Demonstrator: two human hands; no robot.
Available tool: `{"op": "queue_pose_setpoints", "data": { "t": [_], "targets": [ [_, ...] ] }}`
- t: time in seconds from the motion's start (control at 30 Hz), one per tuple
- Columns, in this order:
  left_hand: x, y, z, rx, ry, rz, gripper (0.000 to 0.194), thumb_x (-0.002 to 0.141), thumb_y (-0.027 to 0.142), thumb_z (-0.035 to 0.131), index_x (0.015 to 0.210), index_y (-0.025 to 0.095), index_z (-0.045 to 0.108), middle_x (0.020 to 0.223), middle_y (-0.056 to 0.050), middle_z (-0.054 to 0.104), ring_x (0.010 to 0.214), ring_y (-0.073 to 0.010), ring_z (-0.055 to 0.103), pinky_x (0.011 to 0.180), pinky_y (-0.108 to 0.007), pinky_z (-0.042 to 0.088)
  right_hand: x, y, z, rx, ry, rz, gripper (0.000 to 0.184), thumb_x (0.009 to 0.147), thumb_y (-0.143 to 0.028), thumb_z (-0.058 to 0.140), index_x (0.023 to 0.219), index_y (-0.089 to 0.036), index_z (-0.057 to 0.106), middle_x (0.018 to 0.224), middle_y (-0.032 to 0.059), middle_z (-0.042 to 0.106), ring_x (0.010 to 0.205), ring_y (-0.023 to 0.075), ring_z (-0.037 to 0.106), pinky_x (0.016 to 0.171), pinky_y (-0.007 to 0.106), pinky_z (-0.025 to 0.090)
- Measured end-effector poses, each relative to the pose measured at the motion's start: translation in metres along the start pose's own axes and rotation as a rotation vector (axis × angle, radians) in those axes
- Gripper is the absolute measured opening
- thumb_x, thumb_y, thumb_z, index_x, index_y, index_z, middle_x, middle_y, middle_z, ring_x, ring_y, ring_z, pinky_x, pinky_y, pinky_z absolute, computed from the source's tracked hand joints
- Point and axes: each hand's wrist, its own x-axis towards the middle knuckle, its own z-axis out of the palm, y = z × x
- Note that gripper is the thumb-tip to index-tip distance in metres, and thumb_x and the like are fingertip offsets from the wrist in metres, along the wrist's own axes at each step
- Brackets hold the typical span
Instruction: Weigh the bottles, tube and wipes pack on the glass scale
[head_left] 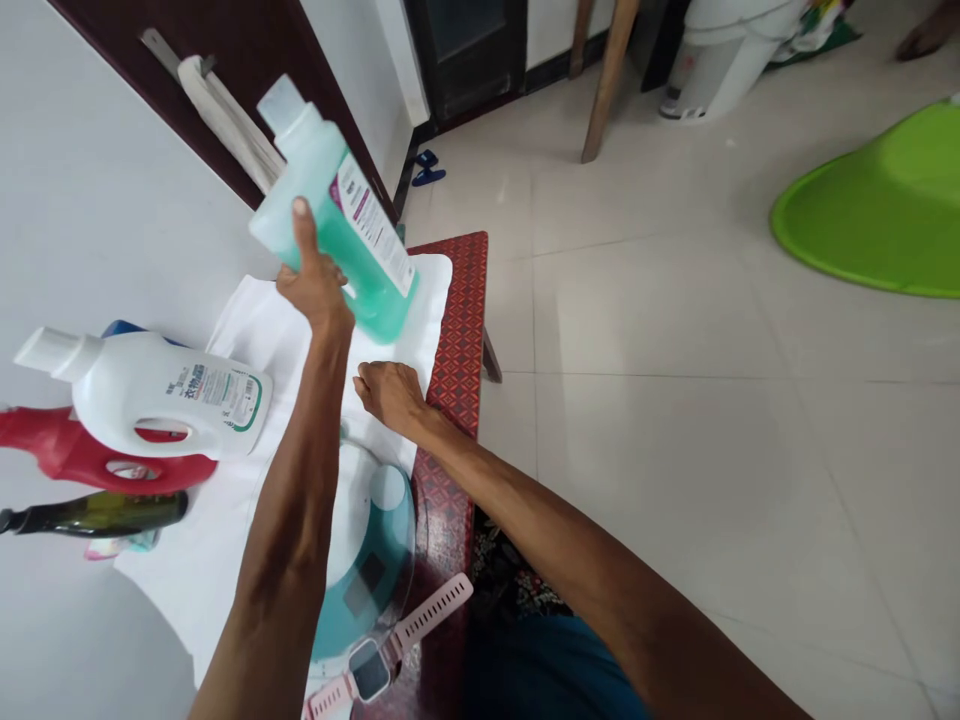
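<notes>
My left hand (pixel 315 285) is closed round a translucent green bottle (pixel 337 215) with a white cap and a white label, holding it tilted above a white cloth (pixel 255 330). My right hand (pixel 390 393) rests on the cloth's near edge with its fingers curled under; what they grip, if anything, I cannot make out. The cloth lies over a low table with a red patterned cover (pixel 459 340). A round teal glass scale (pixel 367 560) sits under my left forearm.
A white detergent jug (pixel 161 390), a red bottle (pixel 90 460) and a dark green bottle (pixel 97 513) stand at the left by the white wall. A pink smartwatch (pixel 375 665) lies near the scale. A green basin (pixel 877 210) sits on the tiled floor at right.
</notes>
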Motion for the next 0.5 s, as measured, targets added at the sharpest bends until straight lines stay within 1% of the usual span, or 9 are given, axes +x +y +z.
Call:
{"op": "queue_pose_setpoints", "data": {
  "t": [0.07, 0.13, 0.2, 0.27, 0.3, 0.33, 0.4, 0.47, 0.5],
  "targets": [
    [0.015, -0.004, -0.017, -0.017, 0.046, 0.017, 0.065, 0.105, 0.080, 0.051, 0.074, 0.027, 0.033, 0.059, 0.007, 0.028, 0.056, -0.0094, 0.038, 0.053, -0.027, 0.033, -0.001, 0.000, 0.001, -0.005, 0.011, -0.003, 0.040, 0.116, -0.034, 0.041, 0.127, -0.019, 0.075, 0.125, 0.0139, 0.082, 0.115, 0.0274, 0.077, 0.089, 0.034, 0.053],
    [0.022, -0.005, -0.037, -0.028, 0.054, 0.064, 0.069, 0.100, 0.088, 0.048, 0.075, 0.026, 0.033, 0.059, 0.008, 0.025, 0.052, -0.0079, 0.032, 0.048, -0.025, 0.031, -0.001, 0.000, 0.001, -0.014, 0.011, 0.001, 0.039, 0.115, -0.032, 0.041, 0.125, -0.018, 0.076, 0.125, 0.0144, 0.082, 0.115, 0.0276, 0.077, 0.089, 0.034, 0.053],
    [0.022, -0.002, -0.060, -0.024, 0.063, 0.133, 0.074, 0.092, 0.095, 0.053, 0.076, 0.026, 0.033, 0.060, 0.009, 0.024, 0.049, -0.0080, 0.031, 0.045, -0.025, 0.030, -0.001, -0.001, 0.001, -0.018, 0.002, 0.004, 0.040, 0.115, -0.031, 0.040, 0.124, -0.018, 0.076, 0.126, 0.0151, 0.082, 0.117, 0.0281, 0.077, 0.089, 0.034, 0.053],
    [0.016, 0.006, -0.086, -0.034, 0.092, 0.196, 0.080, 0.080, 0.101, 0.060, 0.076, 0.025, 0.036, 0.062, 0.008, 0.025, 0.049, -0.0083, 0.031, 0.042, -0.025, 0.029, -0.001, -0.002, 0.001, -0.017, -0.005, 0.004, 0.041, 0.116, -0.031, 0.039, 0.125, -0.017, 0.076, 0.127, 0.0156, 0.081, 0.118, 0.0288, 0.077, 0.089, 0.034, 0.052],
    [0.012, 0.012, -0.100, -0.046, 0.094, 0.212, 0.082, 0.074, 0.102, 0.065, 0.076, 0.025, 0.038, 0.063, 0.008, 0.026, 0.048, -0.0084, 0.030, 0.041, -0.026, 0.028, -0.001, -0.002, 0.002, -0.018, -0.005, 0.005, 0.041, 0.116, -0.031, 0.039, 0.125, -0.017, 0.076, 0.127, 0.0159, 0.081, 0.118, 0.0292, 0.077, 0.088, 0.034, 0.052],
    [0.007, 0.019, -0.115, -0.068, 0.102, 0.232, 0.081, 0.071, 0.100, 0.070, 0.078, 0.024, 0.042, 0.064, 0.007, 0.026, 0.049, -0.0083, 0.029, 0.040, -0.025, 0.026, -0.001, -0.002, 0.003, -0.023, 0.001, 0.009, 0.041, 0.116, -0.031, 0.039, 0.125, -0.017, 0.077, 0.126, 0.0161, 0.081, 0.118, 0.0296, 0.077, 0.088, 0.035, 0.052],
    [-0.003, 0.034, -0.147, -0.105, 0.115, 0.267, 0.072, 0.076, 0.089, 0.075, 0.086, 0.023, 0.049, 0.067, 0.007, 0.024, 0.049, -0.0080, 0.025, 0.040, -0.023, 0.021, 0.000, -0.001, 0.005, -0.038, 0.020, 0.020, 0.041, 0.115, -0.032, 0.039, 0.123, -0.018, 0.077, 0.124, 0.0166, 0.082, 0.117, 0.0302, 0.077, 0.088, 0.035, 0.051],
    [-0.018, 0.048, -0.181, -0.111, 0.152, 0.309, 0.061, 0.085, 0.081, 0.070, 0.091, 0.024, 0.050, 0.070, 0.006, 0.020, 0.050, -0.0080, 0.018, 0.042, -0.021, 0.015, 0.001, 0.000, 0.007, -0.049, 0.037, 0.032, 0.042, 0.115, -0.033, 0.040, 0.123, -0.018, 0.078, 0.123, 0.0170, 0.082, 0.115, 0.0305, 0.077, 0.087, 0.035, 0.050],
    [-0.027, 0.055, -0.197, -0.072, 0.162, 0.308, 0.061, 0.086, 0.082, 0.066, 0.090, 0.025, 0.048, 0.071, 0.006, 0.018, 0.050, -0.0082, 0.015, 0.042, -0.021, 0.014, 0.001, 0.000, 0.008, -0.053, 0.043, 0.036, 0.042, 0.115, -0.034, 0.040, 0.123, -0.018, 0.078, 0.122, 0.0170, 0.082, 0.113, 0.0306, 0.077, 0.086, 0.035, 0.049]
  ]
}}
